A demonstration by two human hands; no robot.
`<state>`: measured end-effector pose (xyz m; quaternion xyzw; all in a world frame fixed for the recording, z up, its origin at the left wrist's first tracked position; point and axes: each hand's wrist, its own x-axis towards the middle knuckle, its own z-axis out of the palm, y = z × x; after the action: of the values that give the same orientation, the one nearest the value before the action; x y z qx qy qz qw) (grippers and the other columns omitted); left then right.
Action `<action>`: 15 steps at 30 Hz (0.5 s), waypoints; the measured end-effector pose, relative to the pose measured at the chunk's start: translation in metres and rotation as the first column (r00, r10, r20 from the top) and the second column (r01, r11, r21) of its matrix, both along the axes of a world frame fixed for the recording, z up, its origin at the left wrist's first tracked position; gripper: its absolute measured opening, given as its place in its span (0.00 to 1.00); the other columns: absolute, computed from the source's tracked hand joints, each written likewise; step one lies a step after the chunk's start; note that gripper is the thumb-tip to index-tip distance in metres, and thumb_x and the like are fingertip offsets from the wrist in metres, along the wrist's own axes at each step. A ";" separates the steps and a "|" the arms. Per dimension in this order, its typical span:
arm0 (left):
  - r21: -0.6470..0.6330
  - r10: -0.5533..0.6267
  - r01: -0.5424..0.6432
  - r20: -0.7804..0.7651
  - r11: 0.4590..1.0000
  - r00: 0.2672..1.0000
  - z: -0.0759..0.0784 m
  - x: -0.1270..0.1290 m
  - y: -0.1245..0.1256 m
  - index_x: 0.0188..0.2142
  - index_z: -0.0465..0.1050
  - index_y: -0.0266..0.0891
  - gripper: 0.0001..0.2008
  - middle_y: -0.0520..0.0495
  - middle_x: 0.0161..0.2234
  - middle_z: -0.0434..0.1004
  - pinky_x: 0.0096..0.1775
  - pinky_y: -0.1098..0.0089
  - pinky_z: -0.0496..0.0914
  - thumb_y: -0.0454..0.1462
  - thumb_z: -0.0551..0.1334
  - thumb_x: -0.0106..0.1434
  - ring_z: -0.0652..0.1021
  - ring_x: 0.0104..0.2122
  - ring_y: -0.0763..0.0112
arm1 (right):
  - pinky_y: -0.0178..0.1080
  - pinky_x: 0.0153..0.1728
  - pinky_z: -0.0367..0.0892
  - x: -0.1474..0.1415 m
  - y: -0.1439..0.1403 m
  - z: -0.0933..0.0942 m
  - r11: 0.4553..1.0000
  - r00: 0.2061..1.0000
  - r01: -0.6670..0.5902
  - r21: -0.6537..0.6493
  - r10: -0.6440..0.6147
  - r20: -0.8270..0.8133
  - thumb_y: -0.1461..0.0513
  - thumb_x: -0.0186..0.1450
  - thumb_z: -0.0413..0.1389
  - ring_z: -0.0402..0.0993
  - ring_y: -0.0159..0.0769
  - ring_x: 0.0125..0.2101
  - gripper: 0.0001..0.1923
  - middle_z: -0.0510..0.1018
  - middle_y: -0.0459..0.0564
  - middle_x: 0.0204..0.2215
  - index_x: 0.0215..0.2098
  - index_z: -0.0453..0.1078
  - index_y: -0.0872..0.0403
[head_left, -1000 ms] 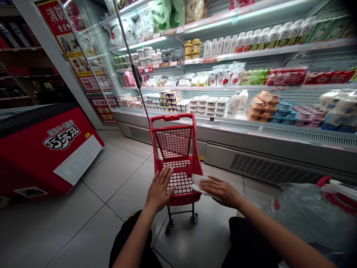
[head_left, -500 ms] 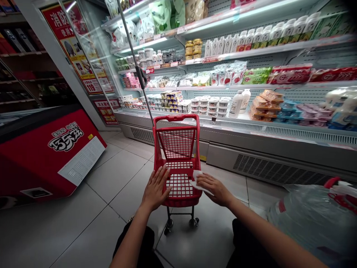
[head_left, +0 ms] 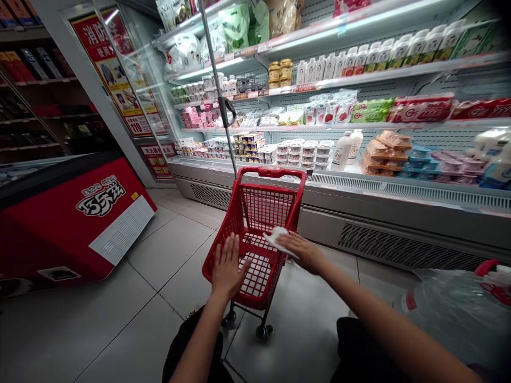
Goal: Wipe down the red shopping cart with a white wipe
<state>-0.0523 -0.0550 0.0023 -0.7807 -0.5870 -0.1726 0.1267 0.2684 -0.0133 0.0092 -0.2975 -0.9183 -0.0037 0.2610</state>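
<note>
In front of me a small red shopping cart (head_left: 255, 244) stands on the tiled floor, its basket grid showing nothing inside. My left hand (head_left: 228, 268) is at the basket's near left side, fingers stretched out and holding nothing; whether it touches the rim I cannot tell. At the basket's right side, my right hand (head_left: 305, 251) has a white tissue (head_left: 278, 238) under its fingers. The palm side of that hand is hidden. A thin pole rises from behind the cart's handle (head_left: 275, 171).
Behind the cart runs a refrigerated display (head_left: 379, 199) stocked with cups, bottles and packs. A red chest freezer (head_left: 80, 223) stands at the left. At the lower right is a large clear plastic-wrapped container (head_left: 451, 308) with a red handle.
The cart has turned, its front end swinging left and its handle shifting right. My left hand has moved slightly right and down; my right hand with the tissue has risen slightly.
</note>
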 end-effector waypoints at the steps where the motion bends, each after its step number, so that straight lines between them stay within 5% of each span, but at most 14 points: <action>1: 0.002 -0.041 0.041 -0.003 0.999 0.999 -0.002 0.013 -0.007 0.75 0.24 0.42 0.40 0.46 0.75 0.42 0.72 0.51 0.45 0.56 0.44 0.75 0.50 0.74 0.61 | 0.56 0.70 0.54 0.005 0.010 0.001 0.999 0.999 0.035 0.007 -0.036 0.005 0.68 0.71 0.49 0.62 0.41 0.67 0.30 0.72 0.52 0.65 0.71 0.60 0.49; 6: 0.016 -0.113 0.112 0.012 0.994 0.994 -0.002 0.039 -0.027 0.75 0.26 0.43 0.40 0.46 0.76 0.42 0.72 0.54 0.46 0.55 0.46 0.75 0.51 0.73 0.61 | 0.57 0.70 0.55 0.013 0.011 -0.002 0.993 0.993 0.118 0.015 -0.118 -0.008 0.66 0.71 0.49 0.63 0.43 0.67 0.27 0.75 0.54 0.62 0.67 0.64 0.51; 15: 0.024 -0.081 0.081 0.009 0.996 0.997 0.008 -0.017 -0.015 0.75 0.26 0.45 0.40 0.45 0.75 0.44 0.71 0.51 0.48 0.53 0.48 0.75 0.53 0.73 0.58 | 0.54 0.70 0.54 -0.021 -0.033 -0.003 0.999 1.000 -0.026 -0.031 0.026 0.011 0.70 0.71 0.47 0.55 0.40 0.70 0.34 0.67 0.53 0.68 0.74 0.53 0.50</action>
<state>-0.0694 -0.0703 0.0105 -0.8015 -0.5535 -0.1882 0.1259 0.2479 -0.0463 0.0059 -0.2896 -0.9236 0.0119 0.2511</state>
